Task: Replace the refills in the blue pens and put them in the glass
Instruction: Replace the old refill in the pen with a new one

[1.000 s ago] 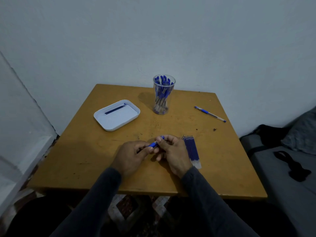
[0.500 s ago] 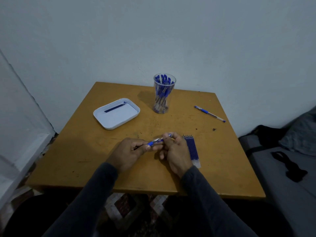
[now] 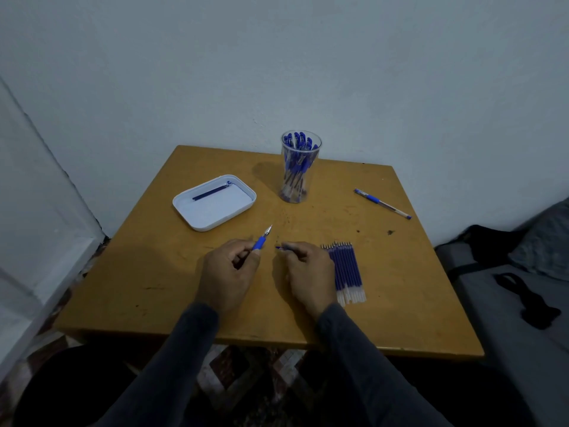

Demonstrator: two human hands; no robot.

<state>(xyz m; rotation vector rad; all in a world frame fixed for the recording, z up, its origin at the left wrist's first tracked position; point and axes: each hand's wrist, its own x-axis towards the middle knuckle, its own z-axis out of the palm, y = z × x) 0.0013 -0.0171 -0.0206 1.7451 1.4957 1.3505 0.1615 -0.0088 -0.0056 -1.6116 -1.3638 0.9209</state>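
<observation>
Your left hand grasps the pen front, tip up toward the glass. Your right hand pinches the pen barrel, apart from the front. Refills lie just right of that hand on the tabletop. Beyond: tray with one refill left of the glass; glass holds pens; loose pen to its right.

Your left hand curled, thumb and fingers pinching; your right hand curled likewise, slightly apart; both forearms sleeved, converging
</observation>
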